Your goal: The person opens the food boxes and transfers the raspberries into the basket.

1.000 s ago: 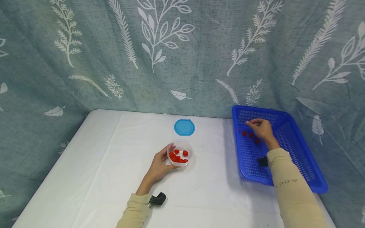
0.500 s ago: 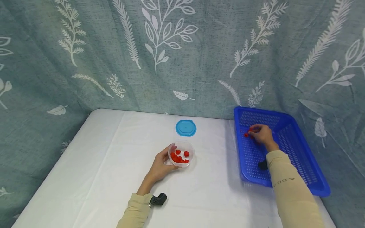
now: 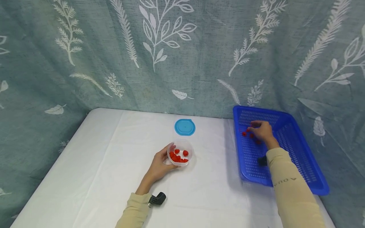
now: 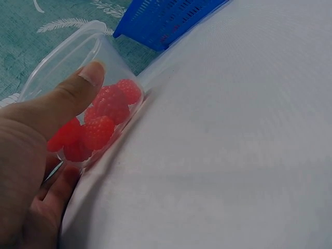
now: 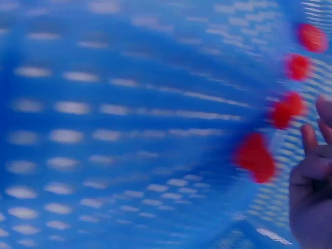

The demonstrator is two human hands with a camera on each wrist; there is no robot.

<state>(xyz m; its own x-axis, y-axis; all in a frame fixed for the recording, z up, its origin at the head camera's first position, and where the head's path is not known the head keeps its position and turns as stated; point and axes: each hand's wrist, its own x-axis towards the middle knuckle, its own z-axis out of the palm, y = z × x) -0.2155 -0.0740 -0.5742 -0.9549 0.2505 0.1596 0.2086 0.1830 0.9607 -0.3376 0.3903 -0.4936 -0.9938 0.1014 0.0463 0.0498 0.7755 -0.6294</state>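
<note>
My left hand (image 3: 159, 164) grips a clear round plastic tub (image 3: 180, 142), tilted so its mouth faces the head camera. Its thumb lies across the wall in the left wrist view, with several raspberries (image 4: 98, 132) gathered inside. My right hand (image 3: 263, 130) reaches down into a blue plastic basket (image 3: 252, 164), its thumb and forefinger parted close over some loose raspberries (image 3: 244, 134). In the right wrist view more raspberries (image 5: 255, 157) lie along the basket floor, left of the fingers (image 5: 309, 139). That view is blurred and crops the hand, and no berry shows between the fingertips.
A blue round lid (image 3: 184, 127) lies flat on the white-covered table (image 3: 114, 164), behind the tub. The basket stands at the table's right side with raised slotted walls. Green leaf-patterned cloth (image 3: 199, 57) hangs behind and at the sides.
My right hand has lowered from above the berries toward the basket floor, and its pinched fingers have parted slightly. The left hand and the tub have stayed in place.
</note>
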